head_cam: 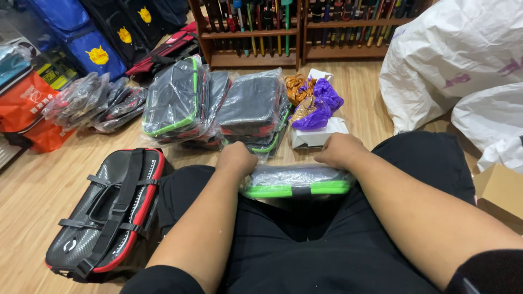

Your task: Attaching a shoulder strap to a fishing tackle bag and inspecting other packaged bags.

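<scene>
A black case with bright green trim [297,184], wrapped in clear plastic, rests on my lap between my knees. My left hand [235,159] is closed over its left end. My right hand [339,149] is closed over its far right edge. Both fists press on the plastic wrap. My legs are in black trousers and I sit on the wooden floor.
A stack of similar wrapped cases [218,106] lies just ahead. A black and red carbon-look bag [106,212] sits at my left. Purple and orange plastic bags on a white box [316,136], large white sacks [452,60] at right, wooden racks [294,32] behind.
</scene>
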